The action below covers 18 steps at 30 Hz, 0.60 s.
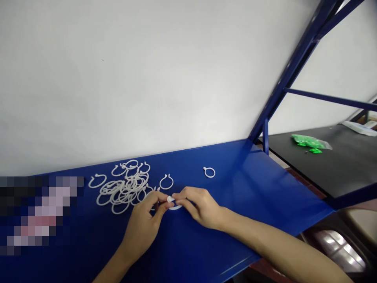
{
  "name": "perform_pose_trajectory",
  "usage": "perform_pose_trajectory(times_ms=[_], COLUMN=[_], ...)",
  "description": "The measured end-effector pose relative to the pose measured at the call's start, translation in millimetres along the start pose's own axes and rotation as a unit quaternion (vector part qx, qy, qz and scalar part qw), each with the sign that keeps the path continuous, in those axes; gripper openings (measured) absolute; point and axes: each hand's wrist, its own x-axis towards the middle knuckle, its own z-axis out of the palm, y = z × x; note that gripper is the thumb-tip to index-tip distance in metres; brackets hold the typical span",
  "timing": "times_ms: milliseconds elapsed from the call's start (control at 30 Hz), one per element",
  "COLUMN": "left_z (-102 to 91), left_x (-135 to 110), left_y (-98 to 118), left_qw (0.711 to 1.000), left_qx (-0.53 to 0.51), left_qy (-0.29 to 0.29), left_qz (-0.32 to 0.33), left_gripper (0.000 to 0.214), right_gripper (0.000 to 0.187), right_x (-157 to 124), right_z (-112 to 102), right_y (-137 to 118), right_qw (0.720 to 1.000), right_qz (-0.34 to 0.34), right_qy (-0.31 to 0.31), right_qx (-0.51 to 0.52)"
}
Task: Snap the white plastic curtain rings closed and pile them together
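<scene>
Between my two hands is a white plastic ring (176, 207) with its ends at the fingertips. My left hand (147, 214) pinches one end with thumb and forefinger. From the other side my right hand (200, 204) pinches the same ring, its thumb and fingers closed. The fingers hide most of the joint, so I cannot tell whether the ends are fastened. A pile of white rings (126, 186) lies left of my hands, many with open ends. Just behind my fingers lies one open ring (166, 182). Farther right sits a single ring (209, 172) that looks closed.
The blue table (235, 177) runs along a pale wall (147, 78). At the right rises a blue metal frame (282, 84). Beyond it, a black table (324, 169) holds a clear bag of green pieces (309, 141). A pixelated patch covers the left side.
</scene>
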Motion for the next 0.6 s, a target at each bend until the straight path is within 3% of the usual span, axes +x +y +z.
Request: perform_pose_trajectory(times_ms=[167, 333, 467, 600], left_z=[5.4, 10.3, 9.8, 8.5], left_x=[-5.5, -3.6, 3.5, 10.6], left_y=[0.0, -4.8, -10.5, -19.1], left_qw=[0.993, 0.987, 0.973, 0.948], left_qx=[0.026, 0.069, 0.156, 0.261], left_qy=[0.025, 0.037, 0.048, 0.056], left_qz=[0.114, 0.140, 0.165, 0.172], left_gripper=[0.025, 0.022, 0.020, 0.032], right_gripper=[0.026, 0.028, 0.028, 0.026], right_x=[-5.7, -3.6, 4.3, 9.2], right_z=[-3.6, -3.1, -12.0, -41.5], right_y=[1.2, 2.9, 14.3, 45.1], right_qw=[0.996, 0.993, 0.985, 0.946], right_qz=[-0.051, -0.043, 0.004, 0.135], right_qy=[-0.057, -0.073, -0.048, 0.039], right_qx=[-0.045, -0.081, -0.163, -0.294])
